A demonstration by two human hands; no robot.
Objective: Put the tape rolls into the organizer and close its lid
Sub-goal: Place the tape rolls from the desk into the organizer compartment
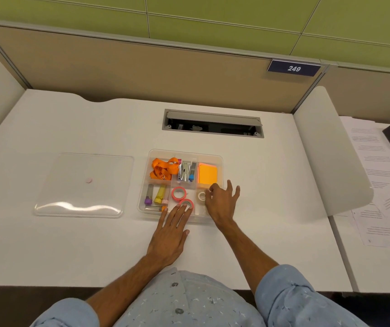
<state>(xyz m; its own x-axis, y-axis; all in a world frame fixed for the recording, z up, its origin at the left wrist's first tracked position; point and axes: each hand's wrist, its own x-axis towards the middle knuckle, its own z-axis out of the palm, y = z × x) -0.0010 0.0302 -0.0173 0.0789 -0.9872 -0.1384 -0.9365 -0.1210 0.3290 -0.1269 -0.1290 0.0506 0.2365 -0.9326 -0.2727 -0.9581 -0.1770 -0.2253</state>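
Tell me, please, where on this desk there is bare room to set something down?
Free: the white strip between the clear lid and the organizer, the stretch from the organizer to the curved divider, and the desk's near left. Crowded: the organizer itself, with both the left hand and right hand over its tape rolls.

A white worktop (pixel 95 244) carries a clear organizer (pixel 220 161) near its middle, lid off. The clear lid (pixel 83 185) lies flat on the worktop to the organizer's left, apart from it. A recessed cable tray (pixel 213 123) opens behind the organizer.
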